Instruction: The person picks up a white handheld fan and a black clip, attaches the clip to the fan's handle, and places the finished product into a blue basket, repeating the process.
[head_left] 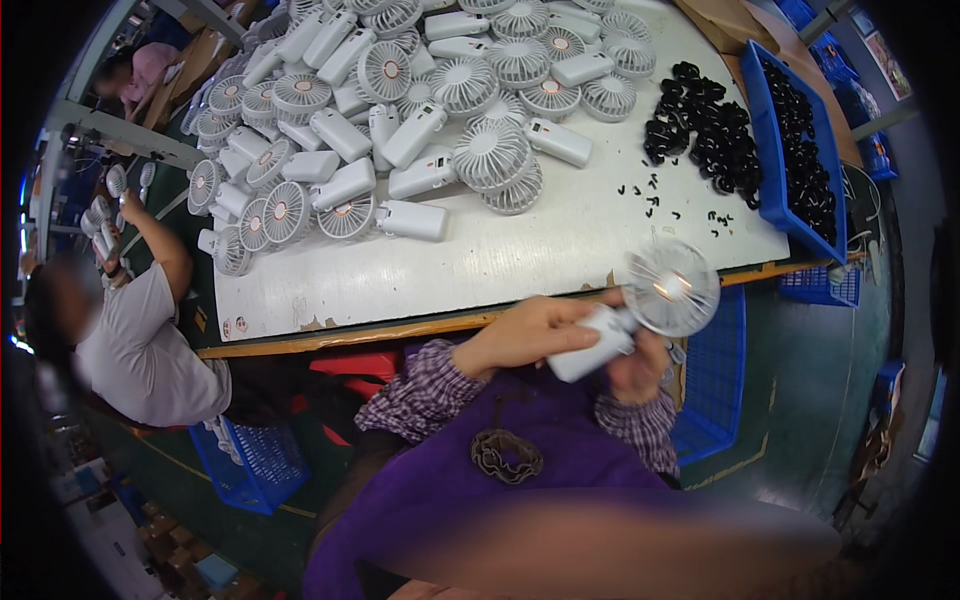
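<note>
As the left hand (540,335) grips the white fan (598,350) right of centre, the blurred right hand (638,368) seems to pinch near its neck (626,321), probably leaving the caged head (672,288) free.

At 3 o'clock from view centre, the left hand (530,332) grips the white handle (592,350) of a fan (672,288); the right hand (638,370), blurred, is close below its head. White fans (413,135) lie heaped at 11 o'clock; black parts (712,150) adjoin a blue tray (764,150) at 2. One co-worker (150,350) sits at 9.
</note>
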